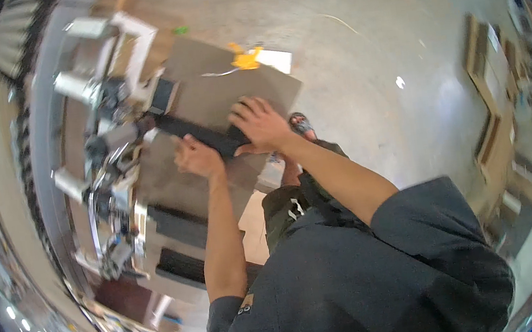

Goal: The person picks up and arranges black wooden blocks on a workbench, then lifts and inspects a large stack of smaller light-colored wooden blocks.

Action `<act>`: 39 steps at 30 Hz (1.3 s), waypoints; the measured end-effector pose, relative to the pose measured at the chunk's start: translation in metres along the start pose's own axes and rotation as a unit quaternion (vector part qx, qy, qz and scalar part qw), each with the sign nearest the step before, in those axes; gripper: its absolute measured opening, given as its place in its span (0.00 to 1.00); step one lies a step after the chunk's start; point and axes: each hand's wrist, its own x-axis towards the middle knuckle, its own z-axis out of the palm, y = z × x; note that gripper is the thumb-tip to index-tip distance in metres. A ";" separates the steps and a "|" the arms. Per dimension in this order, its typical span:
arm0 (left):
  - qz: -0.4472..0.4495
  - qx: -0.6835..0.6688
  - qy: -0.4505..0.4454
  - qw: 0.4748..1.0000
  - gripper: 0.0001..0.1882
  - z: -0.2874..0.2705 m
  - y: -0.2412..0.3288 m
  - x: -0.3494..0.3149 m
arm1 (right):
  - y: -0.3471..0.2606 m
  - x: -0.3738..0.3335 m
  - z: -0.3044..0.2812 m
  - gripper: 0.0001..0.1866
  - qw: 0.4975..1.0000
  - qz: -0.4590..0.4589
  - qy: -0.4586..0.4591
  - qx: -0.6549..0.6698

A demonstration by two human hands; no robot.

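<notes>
A long black strip, fabric-like and thick (192, 130), lies slantwise across a brown tabletop (201, 74). Its far left end reaches the machine head (118, 139). My left hand (200, 158) is at the strip's near edge, fingers curled and pinched against it. At the strip's right end, my right hand (260, 127) grips it, with the fingers on the far side and the thumb on the near side. Motion blur softens the fingertips and the strip's surface.
Machine parts with white cylinders (73, 87) line the table's left side. A yellow plastic piece (246, 57) sits at its far edge beside a white sheet (277, 60). More black strips (177, 225) lie nearer me on the left. Cardboard pieces (487, 86) stand on the right.
</notes>
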 end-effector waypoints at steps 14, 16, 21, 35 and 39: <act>-0.011 -0.031 0.009 0.999 0.32 0.007 0.001 0.003 | 0.010 -0.009 0.011 0.53 0.997 -0.028 0.072 0.022; -0.026 -0.027 0.009 0.999 0.32 0.005 -0.001 0.004 | 0.007 -0.007 0.010 0.53 0.996 -0.033 0.080 0.010; -0.018 -0.027 0.011 0.999 0.32 0.005 -0.002 0.006 | 0.007 -0.007 0.013 0.54 0.995 -0.035 0.094 0.011; -0.010 -0.009 0.003 1.000 0.31 0.002 0.002 0.008 | 0.008 -0.007 0.011 0.54 0.992 -0.039 0.118 0.018; -0.026 -0.018 0.003 0.999 0.32 -0.008 0.011 0.006 | 0.008 -0.005 0.009 0.52 0.995 -0.035 0.095 0.004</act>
